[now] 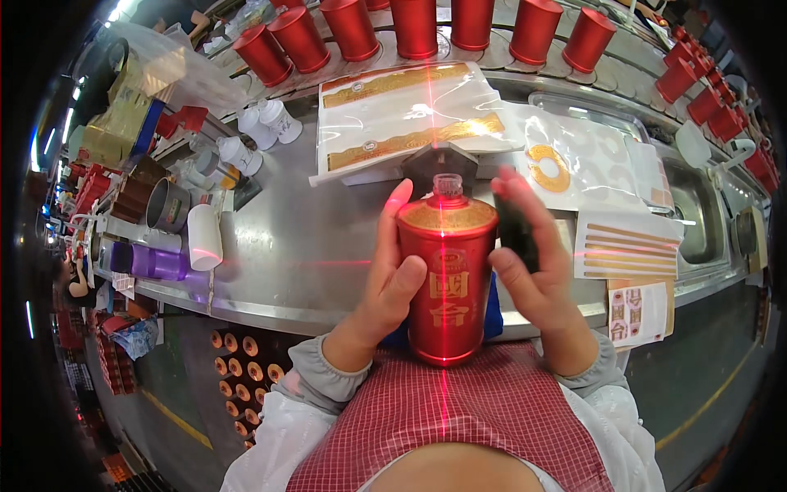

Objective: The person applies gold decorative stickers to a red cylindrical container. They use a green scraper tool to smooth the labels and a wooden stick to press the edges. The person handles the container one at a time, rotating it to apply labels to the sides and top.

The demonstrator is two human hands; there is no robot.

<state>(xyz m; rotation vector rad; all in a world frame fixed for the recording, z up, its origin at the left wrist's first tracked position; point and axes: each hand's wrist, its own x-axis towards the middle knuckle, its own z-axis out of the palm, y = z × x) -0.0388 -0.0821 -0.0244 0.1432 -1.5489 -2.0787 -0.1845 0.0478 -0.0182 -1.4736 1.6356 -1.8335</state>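
A red bottle [447,279] with a gold shoulder, gold characters and a bare clear glass neck stands upright right in front of me, close to the apron. My left hand [390,266] lies along its left side, thumb toward the front and fingers reaching up to the shoulder. On the other side, my right hand [537,262] is curled about a dark, flat-looking piece [515,231], whose kind I cannot make out; its fingertips are smeared by motion. A thin red light line runs down the bottle. Behind the neck sits a dark angular block [440,162].
Sheets with gold bands [410,115], a ring-label sheet [566,164] and gold strips [627,248] lie on the steel table [279,246]. Red bottles [414,31] line the conveyor behind. White spray bottles [279,123], a paper roll [205,238] and a purple container [156,261] stand left.
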